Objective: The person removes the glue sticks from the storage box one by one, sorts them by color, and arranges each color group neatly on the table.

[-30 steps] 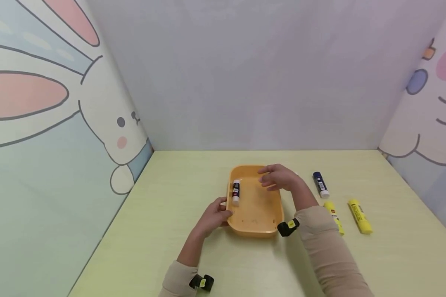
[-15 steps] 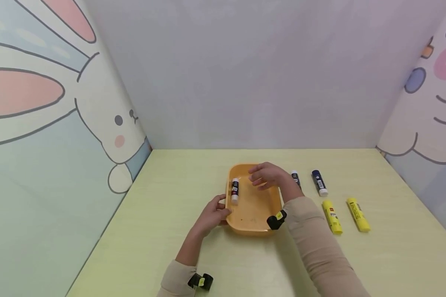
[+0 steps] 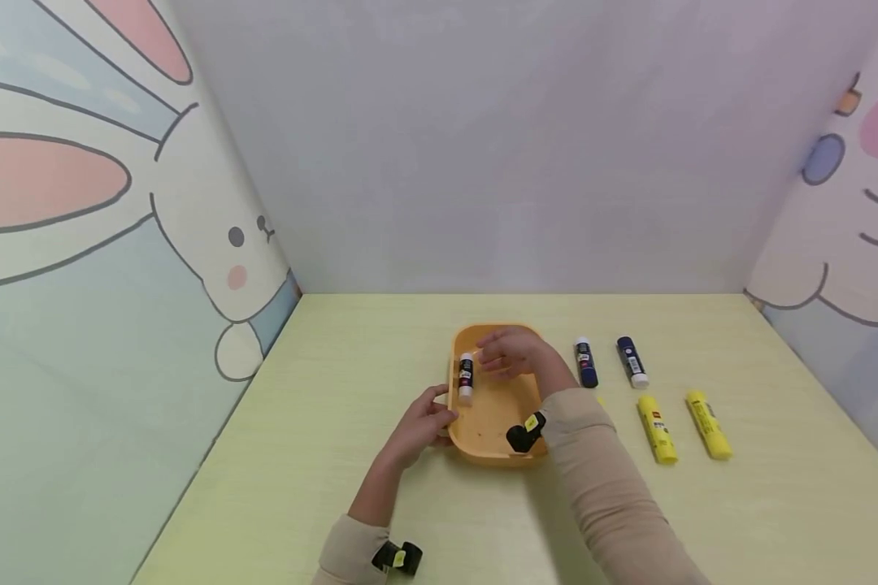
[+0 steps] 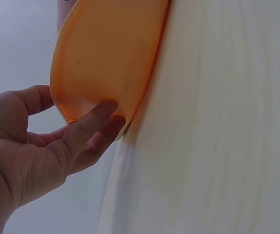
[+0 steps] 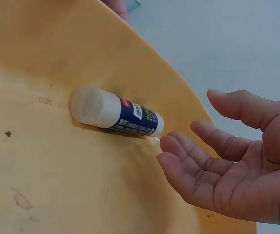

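Note:
A navy-and-white glue stick [image 3: 466, 379] lies along the left wall inside the orange plastic tray [image 3: 493, 451]. In the right wrist view this glue stick [image 5: 118, 113] rests on the tray's floor, its white cap toward the left. My right hand [image 3: 512, 351] hovers over the tray just right of the glue stick, fingers loosely bent, holding nothing; a small gap separates the fingertips from it. My left hand [image 3: 419, 424] grips the tray's left side, thumb at the rim. In the left wrist view, its fingers press the tray's outer wall [image 4: 106, 53].
Right of the tray lie two navy glue sticks [image 3: 586, 362] and two yellow glue sticks [image 3: 657, 430]. Another yellow piece [image 3: 601, 401] peeks out behind the right sleeve. Behind the table [image 3: 351, 357] rises a grey wall [image 3: 512, 162]; cartoon-printed panels flank it.
My right hand has moved left over the tray toward the glue stick, uncovering a navy glue stick and a yellow one on the table. The left hand has stayed on the tray.

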Motion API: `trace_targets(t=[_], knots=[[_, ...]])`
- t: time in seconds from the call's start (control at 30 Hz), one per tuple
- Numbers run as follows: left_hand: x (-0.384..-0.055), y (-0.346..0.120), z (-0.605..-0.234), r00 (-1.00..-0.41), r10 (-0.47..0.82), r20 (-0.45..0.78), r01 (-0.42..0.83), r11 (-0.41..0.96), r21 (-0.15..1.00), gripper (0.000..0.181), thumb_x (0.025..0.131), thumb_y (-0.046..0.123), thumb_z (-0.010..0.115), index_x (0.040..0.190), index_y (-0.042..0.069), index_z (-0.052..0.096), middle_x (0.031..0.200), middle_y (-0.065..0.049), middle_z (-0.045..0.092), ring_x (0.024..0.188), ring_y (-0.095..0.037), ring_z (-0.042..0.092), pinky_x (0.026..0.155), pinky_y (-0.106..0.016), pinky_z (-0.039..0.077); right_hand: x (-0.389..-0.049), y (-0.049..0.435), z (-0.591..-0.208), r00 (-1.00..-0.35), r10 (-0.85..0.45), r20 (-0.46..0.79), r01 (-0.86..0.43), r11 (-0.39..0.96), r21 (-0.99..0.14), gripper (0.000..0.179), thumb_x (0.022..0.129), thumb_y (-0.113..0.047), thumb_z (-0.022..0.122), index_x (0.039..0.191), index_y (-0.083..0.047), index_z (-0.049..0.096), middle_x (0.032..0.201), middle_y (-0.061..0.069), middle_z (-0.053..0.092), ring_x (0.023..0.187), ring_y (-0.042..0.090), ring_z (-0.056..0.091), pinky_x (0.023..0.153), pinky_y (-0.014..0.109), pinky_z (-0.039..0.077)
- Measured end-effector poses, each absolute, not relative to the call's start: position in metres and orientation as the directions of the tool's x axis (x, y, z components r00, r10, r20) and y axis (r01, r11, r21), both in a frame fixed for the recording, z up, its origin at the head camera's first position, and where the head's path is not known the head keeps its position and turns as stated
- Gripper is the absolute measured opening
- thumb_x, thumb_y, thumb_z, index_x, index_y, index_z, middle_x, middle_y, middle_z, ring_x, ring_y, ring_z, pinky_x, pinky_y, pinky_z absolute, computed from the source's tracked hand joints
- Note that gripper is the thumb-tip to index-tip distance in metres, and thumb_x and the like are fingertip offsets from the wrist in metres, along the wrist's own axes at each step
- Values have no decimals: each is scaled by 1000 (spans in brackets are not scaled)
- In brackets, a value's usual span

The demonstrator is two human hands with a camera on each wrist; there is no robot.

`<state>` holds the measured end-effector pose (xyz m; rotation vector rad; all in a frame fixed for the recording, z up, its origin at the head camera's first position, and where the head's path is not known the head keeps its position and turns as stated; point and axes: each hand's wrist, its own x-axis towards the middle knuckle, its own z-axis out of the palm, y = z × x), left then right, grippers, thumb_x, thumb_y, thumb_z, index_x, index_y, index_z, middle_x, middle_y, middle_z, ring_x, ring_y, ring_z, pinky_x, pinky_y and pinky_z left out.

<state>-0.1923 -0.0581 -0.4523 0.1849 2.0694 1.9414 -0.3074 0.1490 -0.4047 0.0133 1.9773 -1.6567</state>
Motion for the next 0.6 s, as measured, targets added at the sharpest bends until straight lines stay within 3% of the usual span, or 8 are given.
trace_targets(t=[0.17,0.3,0.43,0.6], knots=[[-190,-57,-452,-946,299,-122,-110,56,992,50,90,6,55,137,1,37,103,-23,53,87,-33,61,68,-45,54,-307,145,-411,-838,-324,-439,381,228,-896,39,90,-4,57,126,3,47,103,17,56,88,29,57,77,40,50],[-190,-57,-453,-944,303,-128,-114,63,991,51,91,7,55,138,1,36,103,-22,53,87,-33,61,68,-45,55,-307,143,-416,-809,-329,-487,430,232,-872,34,92,-5,53,124,2,44,85,11,50,72,22,49,68,37,48],[-189,-57,-451,-940,312,-138,-121,73,990,52,91,6,55,139,0,34,104,-23,53,89,-37,60,69,-47,54,-305,140,-418,-809,-287,-512,445,270,-854,34,91,-7,56,122,0,45,86,11,53,74,24,52,69,38,51],[-183,-57,-436,-937,326,-123,-103,80,991,52,91,2,53,138,-4,33,101,-22,53,91,-42,59,73,-54,51,-302,132,-417,-817,-304,-490,416,276,-866,19,88,-6,58,104,1,50,88,13,55,78,25,55,75,42,53]])
